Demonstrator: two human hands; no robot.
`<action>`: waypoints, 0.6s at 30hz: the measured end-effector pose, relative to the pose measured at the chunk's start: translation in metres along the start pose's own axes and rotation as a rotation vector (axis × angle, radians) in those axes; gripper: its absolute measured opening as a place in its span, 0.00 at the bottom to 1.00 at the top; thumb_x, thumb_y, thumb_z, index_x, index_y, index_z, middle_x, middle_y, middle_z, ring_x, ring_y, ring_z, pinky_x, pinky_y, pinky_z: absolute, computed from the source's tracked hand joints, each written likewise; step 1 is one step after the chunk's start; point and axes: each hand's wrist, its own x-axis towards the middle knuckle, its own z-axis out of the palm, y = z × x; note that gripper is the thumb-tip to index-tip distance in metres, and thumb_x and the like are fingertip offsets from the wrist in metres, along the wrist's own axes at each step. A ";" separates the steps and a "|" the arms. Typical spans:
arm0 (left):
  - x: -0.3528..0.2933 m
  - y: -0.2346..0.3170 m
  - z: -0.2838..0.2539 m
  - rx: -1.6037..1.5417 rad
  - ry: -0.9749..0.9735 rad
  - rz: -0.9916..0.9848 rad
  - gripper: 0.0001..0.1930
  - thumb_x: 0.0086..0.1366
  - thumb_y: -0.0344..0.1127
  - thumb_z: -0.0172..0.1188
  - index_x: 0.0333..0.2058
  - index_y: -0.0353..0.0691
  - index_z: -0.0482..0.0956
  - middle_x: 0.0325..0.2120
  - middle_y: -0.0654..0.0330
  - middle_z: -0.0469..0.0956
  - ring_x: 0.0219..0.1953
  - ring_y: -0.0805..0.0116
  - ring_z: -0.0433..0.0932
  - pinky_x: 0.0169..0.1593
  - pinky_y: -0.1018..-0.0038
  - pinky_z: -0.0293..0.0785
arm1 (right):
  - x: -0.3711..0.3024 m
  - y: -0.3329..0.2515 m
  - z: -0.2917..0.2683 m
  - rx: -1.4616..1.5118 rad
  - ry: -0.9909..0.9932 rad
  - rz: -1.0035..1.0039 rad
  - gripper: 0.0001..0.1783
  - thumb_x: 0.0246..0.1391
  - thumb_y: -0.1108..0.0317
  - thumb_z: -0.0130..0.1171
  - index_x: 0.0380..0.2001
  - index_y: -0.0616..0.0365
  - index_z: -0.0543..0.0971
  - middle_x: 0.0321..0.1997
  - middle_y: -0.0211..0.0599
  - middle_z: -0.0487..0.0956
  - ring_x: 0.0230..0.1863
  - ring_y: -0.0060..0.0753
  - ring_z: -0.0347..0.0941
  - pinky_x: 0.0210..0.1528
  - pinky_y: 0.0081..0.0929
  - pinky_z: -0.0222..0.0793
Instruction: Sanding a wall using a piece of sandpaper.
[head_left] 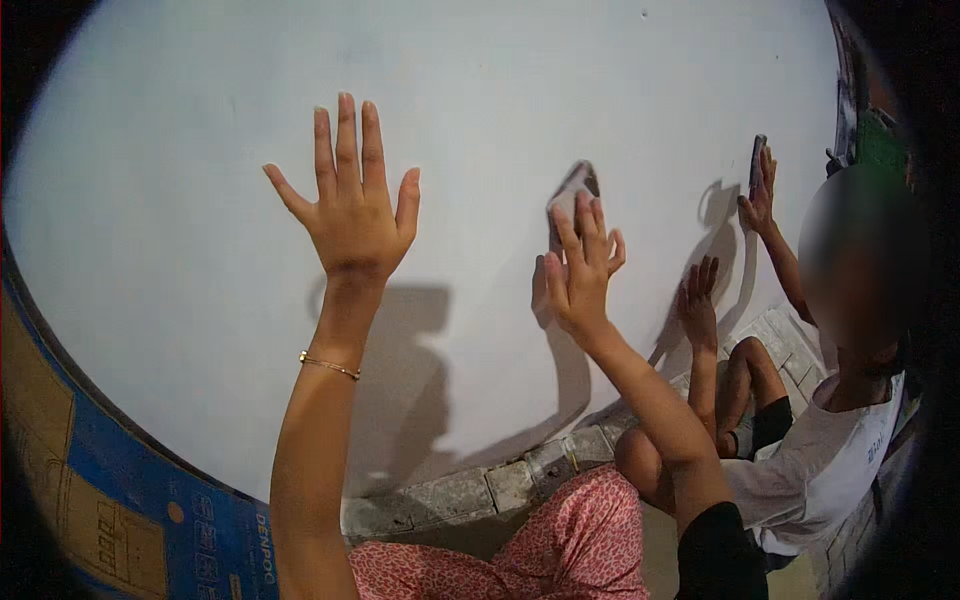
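A white wall fills most of the view. My left hand lies flat against it with the fingers spread and nothing in it; a thin bracelet circles that wrist. To its right, my right hand presses a pale folded sheet with a dark edge to the wall. My fingertips rest over its lower part, so I cannot make out its exact kind. The shadows of my arm and hand fall on the wall below.
At the right another person in a light shirt sits by the wall, one hand raised with a narrow greyish thing at the wall. Grey paving blocks line the wall's foot. A blue and brown cardboard box lies at lower left.
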 end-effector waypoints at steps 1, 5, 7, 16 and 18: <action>-0.001 0.001 0.002 -0.025 0.011 0.010 0.35 0.64 0.52 0.48 0.67 0.49 0.50 0.69 0.60 0.46 0.71 0.62 0.41 0.64 0.38 0.21 | -0.007 -0.006 0.006 0.064 0.033 0.046 0.31 0.54 0.50 0.52 0.61 0.46 0.68 0.71 0.43 0.56 0.72 0.39 0.49 0.67 0.54 0.19; -0.002 0.002 0.007 -0.067 0.051 0.038 0.36 0.61 0.57 0.52 0.66 0.57 0.54 0.69 0.58 0.45 0.71 0.59 0.41 0.64 0.37 0.21 | -0.043 -0.008 0.015 -0.018 -0.170 -0.361 0.31 0.57 0.48 0.49 0.63 0.42 0.66 0.70 0.39 0.58 0.71 0.36 0.52 0.67 0.53 0.19; -0.007 -0.003 0.001 -0.067 0.044 0.047 0.36 0.61 0.58 0.52 0.66 0.57 0.55 0.69 0.58 0.45 0.71 0.59 0.41 0.64 0.37 0.21 | -0.036 -0.001 0.013 -0.059 -0.105 -0.290 0.31 0.57 0.50 0.48 0.64 0.42 0.65 0.70 0.40 0.58 0.71 0.36 0.51 0.66 0.55 0.20; -0.015 0.001 -0.001 -0.054 0.020 0.049 0.39 0.58 0.63 0.53 0.66 0.60 0.55 0.69 0.59 0.47 0.70 0.59 0.43 0.65 0.37 0.24 | -0.044 0.000 0.004 -0.044 -0.171 -0.328 0.34 0.54 0.47 0.52 0.62 0.46 0.67 0.69 0.48 0.58 0.72 0.42 0.49 0.65 0.56 0.24; -0.019 0.001 -0.002 -0.041 0.008 0.049 0.39 0.59 0.63 0.53 0.66 0.59 0.55 0.69 0.58 0.45 0.71 0.58 0.41 0.65 0.38 0.22 | -0.037 0.015 0.002 -0.124 -0.113 -0.290 0.32 0.54 0.50 0.52 0.61 0.47 0.68 0.68 0.48 0.60 0.71 0.39 0.52 0.65 0.57 0.25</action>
